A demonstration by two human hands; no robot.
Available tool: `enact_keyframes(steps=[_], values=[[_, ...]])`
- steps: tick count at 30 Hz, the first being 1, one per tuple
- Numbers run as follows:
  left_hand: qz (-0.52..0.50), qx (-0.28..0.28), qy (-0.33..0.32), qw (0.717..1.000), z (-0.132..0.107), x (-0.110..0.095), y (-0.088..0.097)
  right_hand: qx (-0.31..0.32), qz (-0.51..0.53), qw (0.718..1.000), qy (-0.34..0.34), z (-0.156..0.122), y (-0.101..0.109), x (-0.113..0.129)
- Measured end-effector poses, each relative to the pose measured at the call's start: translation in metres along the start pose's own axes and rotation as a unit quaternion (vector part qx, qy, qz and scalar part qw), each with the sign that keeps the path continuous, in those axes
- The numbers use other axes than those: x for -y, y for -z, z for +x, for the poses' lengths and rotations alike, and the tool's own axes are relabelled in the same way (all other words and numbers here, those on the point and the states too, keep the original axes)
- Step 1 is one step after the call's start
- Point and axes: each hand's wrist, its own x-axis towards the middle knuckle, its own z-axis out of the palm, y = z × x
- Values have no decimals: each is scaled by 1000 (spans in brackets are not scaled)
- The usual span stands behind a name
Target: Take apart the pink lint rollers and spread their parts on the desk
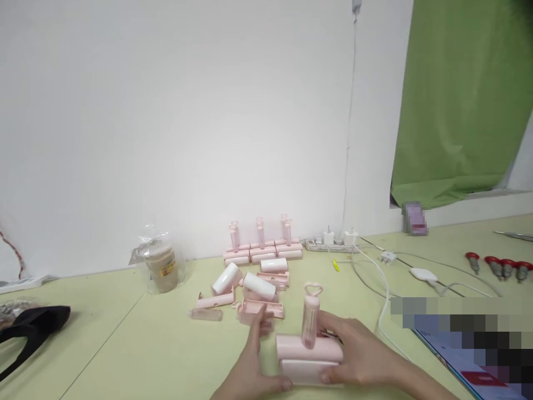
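A pink lint roller [308, 349] with a heart-topped handle standing upright rests on the pale green table [125, 344] near the front edge. My left hand [252, 366] grips its left end, thumb against the lower cover. My right hand [362, 355] wraps its right end from behind. Just beyond lie loose parts: white rolls [258, 284], pink covers [216, 300] and a clear handle [206, 314]. Three assembled pink rollers [262, 249] stand in a row by the wall.
A bagged cup [160, 268] stands at the back left, a black strap [33, 328] at the far left. A power strip [331, 242] with white chargers and cables [383, 289] lies to the right. Red-handled tools [499, 266] lie at the far right.
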Motion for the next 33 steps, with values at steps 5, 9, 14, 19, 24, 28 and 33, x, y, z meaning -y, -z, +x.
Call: enact_keyframes(steps=[5,9,14,19,24,28,33], values=[[-77,37,88,992,-5,-14,-18,-29,62,998,-7,-2,-28,-10],[-67,30,86,994,-2,-22,-16,-73,87,993,27,-3,-29,-10],[-24,7,91,996,-3,-16,-18,-166,186,968,20,-7,-16,-6],[-14,-85,-10,996,-4,-10,-9,-248,203,946,38,-17,-8,-6],[-21,-20,-24,999,-15,-38,15,-261,68,936,226,-27,-23,-7],[32,102,139,984,-30,-40,9,-322,29,908,266,-28,-24,-11],[3,45,143,989,-19,-32,-30,-421,-20,871,252,-29,-8,-12]])
